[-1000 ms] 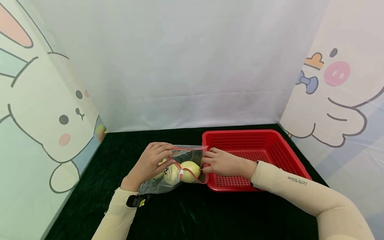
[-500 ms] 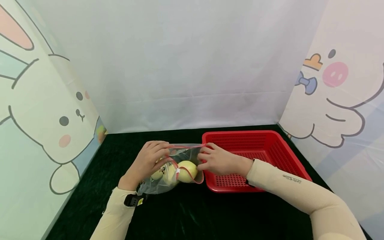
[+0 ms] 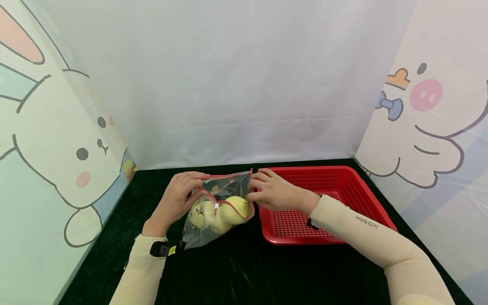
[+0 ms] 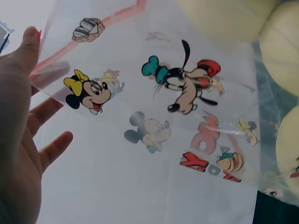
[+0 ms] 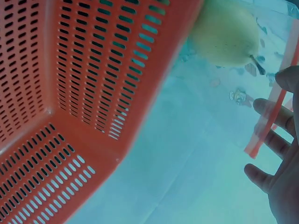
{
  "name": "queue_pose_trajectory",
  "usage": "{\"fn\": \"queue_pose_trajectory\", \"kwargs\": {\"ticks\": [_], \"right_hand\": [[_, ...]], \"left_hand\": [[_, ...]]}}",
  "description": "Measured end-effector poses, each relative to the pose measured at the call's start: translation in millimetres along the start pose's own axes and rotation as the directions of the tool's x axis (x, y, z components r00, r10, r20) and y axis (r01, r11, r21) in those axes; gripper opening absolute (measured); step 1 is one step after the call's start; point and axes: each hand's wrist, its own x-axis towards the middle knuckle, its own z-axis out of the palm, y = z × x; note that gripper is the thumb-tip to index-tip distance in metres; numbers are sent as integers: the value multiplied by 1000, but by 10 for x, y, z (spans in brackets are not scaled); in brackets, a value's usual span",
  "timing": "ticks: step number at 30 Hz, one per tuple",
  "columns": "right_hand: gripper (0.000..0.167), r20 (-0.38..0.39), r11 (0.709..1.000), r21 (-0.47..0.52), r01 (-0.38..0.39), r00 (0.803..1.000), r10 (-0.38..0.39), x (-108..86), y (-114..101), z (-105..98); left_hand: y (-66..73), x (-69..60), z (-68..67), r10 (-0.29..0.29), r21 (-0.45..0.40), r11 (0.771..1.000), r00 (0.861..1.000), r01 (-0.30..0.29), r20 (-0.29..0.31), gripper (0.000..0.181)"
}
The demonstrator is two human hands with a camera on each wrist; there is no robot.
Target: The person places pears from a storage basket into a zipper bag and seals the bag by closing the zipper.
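A clear bag [image 3: 198,238] with a red zip edge and cartoon prints holds several pale yellow-green pears [image 3: 233,210]. At its left top edge my left hand [image 3: 176,199] pinches the rim between thumb and fingers; the left wrist view shows this hand [image 4: 28,121] beside the printed plastic [image 4: 154,172]. My right hand [image 3: 280,191] pinches the right end of the rim. In the right wrist view the red strip [image 5: 275,102] lies between that hand's thumb and fingers [image 5: 280,140], near a pear with a dark stem [image 5: 226,35]. The bag's mouth is parted.
A red perforated basket [image 3: 305,239] stands right of the bag, under my right forearm, and fills the left of the right wrist view [image 5: 135,126]. Dark green cloth [image 3: 236,275] covers the table. A white curtain hangs behind, with cartoon-printed panels at both sides.
Both hands have moved up and to the left with the bag's rim. The bag has tilted, its mouth is wider, and the pears show more plainly and farther left.
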Motion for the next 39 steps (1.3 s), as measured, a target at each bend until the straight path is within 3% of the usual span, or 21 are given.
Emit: {"fn": "queue_pose_trajectory", "kwargs": {"ticks": [7, 15, 19, 24, 39], "right_hand": [[10, -67, 999, 3, -49, 997, 49, 28, 71, -55], [19, -107, 994, -18, -109, 989, 107, 39, 147, -175], [14, -146, 993, -38, -110, 984, 103, 46, 164, -205], [30, -188, 992, -33, -122, 976, 114, 63, 163, -236], [38, -204, 988, -51, -147, 970, 134, 138, 182, -337]], "left_hand": [[-25, 21, -50, 46, 10, 999, 997, -45, -58, 38], [-26, 34, -73, 38, -5, 999, 995, -38, -94, 35], [-9, 32, -66, 24, -16, 1000, 995, -25, -93, 35], [22, 42, -56, 24, -10, 1000, 996, -25, -91, 35], [35, 85, 1, 29, -19, 999, 998, -30, -58, 38]]}}
